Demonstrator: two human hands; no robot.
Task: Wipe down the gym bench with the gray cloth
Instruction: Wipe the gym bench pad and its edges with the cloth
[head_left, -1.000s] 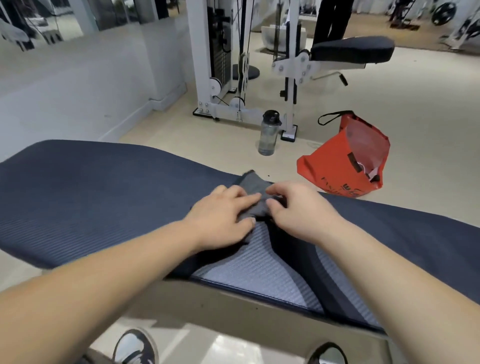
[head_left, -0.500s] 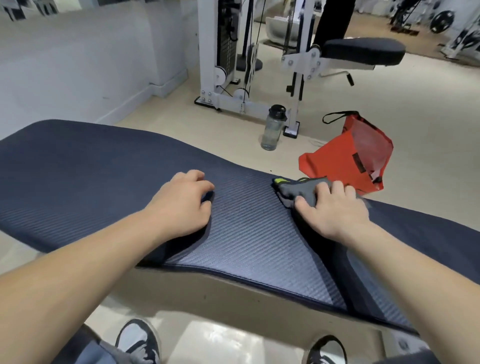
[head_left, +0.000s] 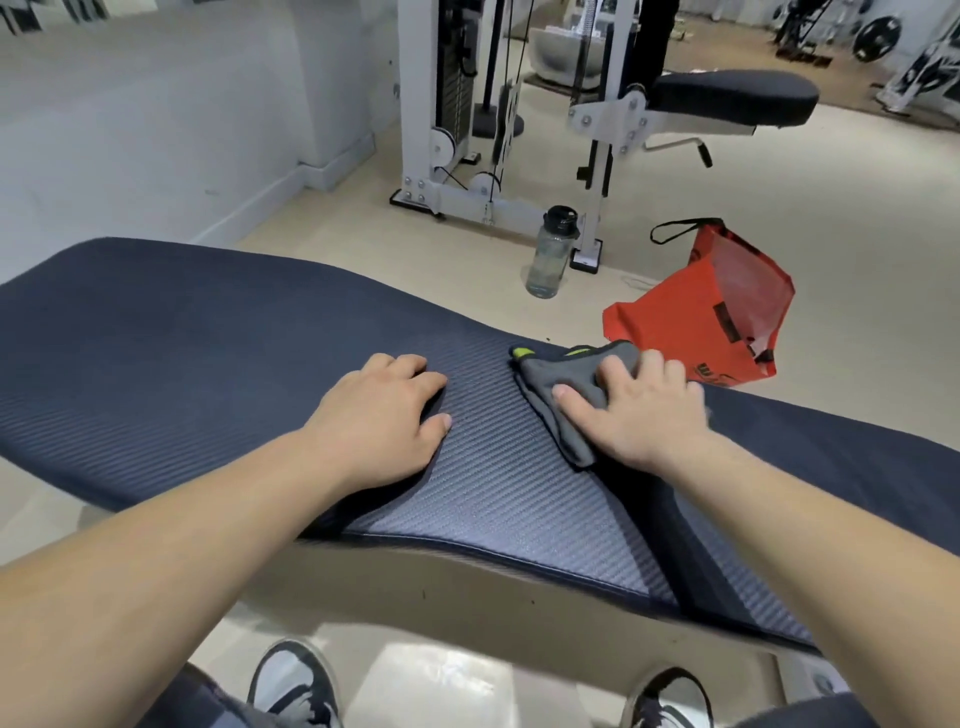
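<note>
A long dark blue padded gym bench (head_left: 182, 332) runs across the view from left to right. On its far edge right of centre lies the gray cloth (head_left: 561, 382), crumpled, with a yellow-green trim. My right hand (head_left: 634, 415) lies flat on the cloth with fingers spread, pressing it onto the pad. My left hand (head_left: 384, 415) rests on the bench to the left of the cloth, fingers slightly bent, holding nothing.
Beyond the bench, a clear water bottle (head_left: 550, 254) with a black cap stands on the floor beside a white cable machine (head_left: 457, 130). A red bag (head_left: 711, 312) lies on the floor at the right. My shoes (head_left: 291, 686) show below the bench.
My hands have parted. The right hand took the cloth to the right along the far edge and now lies flatter on it. The left hand shifted left onto the bare pad.
</note>
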